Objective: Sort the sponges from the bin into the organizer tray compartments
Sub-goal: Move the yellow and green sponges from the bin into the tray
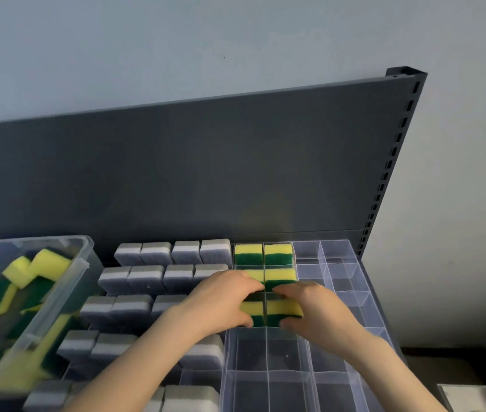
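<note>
Grey sponges (155, 278) fill tray (339, 251) left; my left hand (223, 301) and right hand (316, 310) each press one yellow-green sponge (283, 307) into row three; bin (81, 263) still half full.

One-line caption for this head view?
Both hands, left hand and right hand, press yellow-green sponges into the clear organizer tray beside the sponge bin.

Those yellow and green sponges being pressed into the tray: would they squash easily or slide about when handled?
The yellow and green sponges look like soft foam, so probably squashy and light. They fill their clear tray compartments snugly, so unlikely to tip or slide. The green scouring layer likely grips rather than slips.
</note>
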The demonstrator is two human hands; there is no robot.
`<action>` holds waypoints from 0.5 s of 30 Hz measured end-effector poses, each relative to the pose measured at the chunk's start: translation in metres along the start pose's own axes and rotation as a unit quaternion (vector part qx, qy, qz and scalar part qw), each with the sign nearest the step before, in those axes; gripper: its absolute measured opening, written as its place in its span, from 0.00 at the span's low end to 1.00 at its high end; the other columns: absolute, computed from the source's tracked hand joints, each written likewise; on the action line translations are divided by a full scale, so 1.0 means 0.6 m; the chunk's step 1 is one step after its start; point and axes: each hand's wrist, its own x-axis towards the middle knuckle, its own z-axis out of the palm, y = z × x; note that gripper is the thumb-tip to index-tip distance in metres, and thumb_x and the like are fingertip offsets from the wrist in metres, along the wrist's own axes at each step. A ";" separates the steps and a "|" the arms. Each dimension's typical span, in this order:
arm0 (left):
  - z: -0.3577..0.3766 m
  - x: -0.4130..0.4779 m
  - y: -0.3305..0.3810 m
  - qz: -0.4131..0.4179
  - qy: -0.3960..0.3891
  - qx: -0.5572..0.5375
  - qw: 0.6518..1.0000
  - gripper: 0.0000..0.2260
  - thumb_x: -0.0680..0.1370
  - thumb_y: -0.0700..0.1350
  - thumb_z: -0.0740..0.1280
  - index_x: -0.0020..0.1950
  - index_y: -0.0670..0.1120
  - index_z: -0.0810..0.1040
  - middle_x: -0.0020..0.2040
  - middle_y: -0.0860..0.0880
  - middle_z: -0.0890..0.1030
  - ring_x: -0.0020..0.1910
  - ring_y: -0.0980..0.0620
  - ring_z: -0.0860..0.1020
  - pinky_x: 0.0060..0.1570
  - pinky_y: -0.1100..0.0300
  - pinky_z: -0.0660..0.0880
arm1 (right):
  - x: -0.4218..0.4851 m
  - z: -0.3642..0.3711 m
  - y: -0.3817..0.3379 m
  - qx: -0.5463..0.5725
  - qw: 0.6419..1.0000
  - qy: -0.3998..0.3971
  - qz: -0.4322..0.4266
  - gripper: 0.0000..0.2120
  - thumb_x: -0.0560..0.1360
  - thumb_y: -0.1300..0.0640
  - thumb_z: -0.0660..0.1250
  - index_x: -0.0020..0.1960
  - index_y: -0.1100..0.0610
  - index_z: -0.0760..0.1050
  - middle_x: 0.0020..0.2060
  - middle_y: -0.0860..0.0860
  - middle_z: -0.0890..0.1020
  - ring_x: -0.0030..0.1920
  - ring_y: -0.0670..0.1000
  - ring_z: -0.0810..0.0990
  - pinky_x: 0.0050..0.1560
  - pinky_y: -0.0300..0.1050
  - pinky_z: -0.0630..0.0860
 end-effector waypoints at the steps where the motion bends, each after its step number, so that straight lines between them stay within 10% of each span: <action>1: -0.003 -0.004 0.002 -0.008 0.013 -0.009 1.000 0.28 0.73 0.52 0.72 0.72 0.56 0.68 0.66 0.55 0.74 0.62 0.55 0.73 0.60 0.56 0.74 | -0.001 -0.004 0.002 0.000 1.000 0.003 -0.002 0.23 0.72 0.50 0.68 0.66 0.46 0.69 0.59 0.45 0.77 0.57 0.48 0.75 0.54 0.39 0.73; 9: -0.013 -0.074 0.003 -0.145 0.190 -0.029 0.971 0.17 0.78 0.55 0.64 0.67 0.60 0.72 0.62 0.63 0.75 0.56 0.65 0.75 0.49 0.73 0.69 | 0.010 -0.019 -0.011 0.040 0.996 0.065 -0.053 0.23 0.75 0.49 0.66 0.69 0.43 0.66 0.65 0.42 0.74 0.62 0.44 0.74 0.61 0.38 0.73; 15: -0.019 -0.186 -0.063 -0.301 0.184 0.037 0.935 0.17 0.77 0.57 0.65 0.66 0.59 0.72 0.59 0.59 0.77 0.54 0.60 0.76 0.43 0.67 0.71 | 0.032 -0.006 -0.083 0.028 0.991 0.068 -0.110 0.23 0.75 0.51 0.67 0.69 0.45 0.68 0.64 0.45 0.75 0.64 0.48 0.74 0.62 0.41 0.72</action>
